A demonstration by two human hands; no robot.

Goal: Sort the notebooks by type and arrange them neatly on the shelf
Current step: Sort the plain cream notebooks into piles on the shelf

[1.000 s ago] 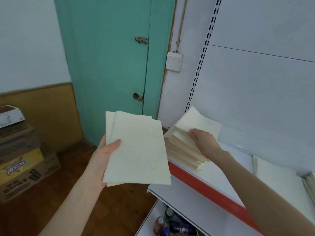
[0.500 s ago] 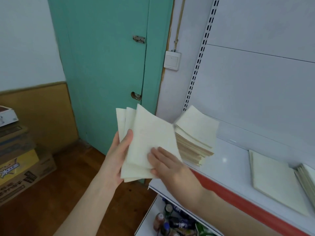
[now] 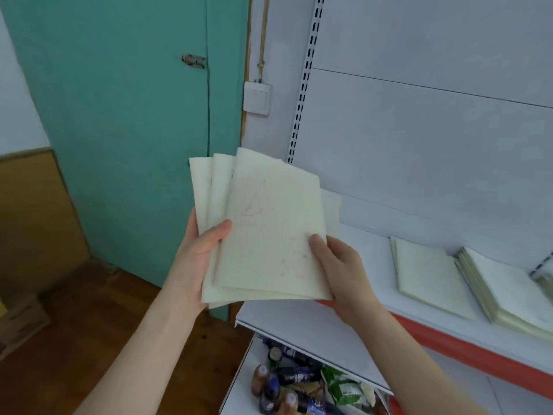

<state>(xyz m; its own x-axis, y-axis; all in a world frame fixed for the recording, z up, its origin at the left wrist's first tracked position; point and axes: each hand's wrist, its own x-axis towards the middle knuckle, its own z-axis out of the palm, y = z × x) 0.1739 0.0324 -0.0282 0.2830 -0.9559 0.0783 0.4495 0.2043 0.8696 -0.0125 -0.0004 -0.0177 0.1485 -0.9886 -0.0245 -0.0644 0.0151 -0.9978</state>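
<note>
Teal-painted door with a metal latch fills the left of my head view, above a brown wooden floor. A white wall switch sits just right of the door frame, beside the slotted upright of a white metal shelf with a red front strip.

I see both hands raised in front of the shelf's left end, sharing a fan of thin cream notebooks. Three covers show, overlapped and tilted, with the front one faintly gridded and marked in red. The left hand grasps the fan from the left, thumb laid across the front and fingers hidden behind. The right hand pinches the front notebook's lower right edge, thumb on the cover and fingers behind. A pale cream corner pokes out past the fan's right edge; I cannot tell whether it is held or lying on the shelf.

Further right on the shelf, a flat cream notebook pile lies low, and just beside it stands a thicker stack of cream notebooks, cut off by the frame edge. Below, on the lower shelf, small dark bottles and a green packet lie jumbled together. A brown cardboard box sits on the floor at far left.
</note>
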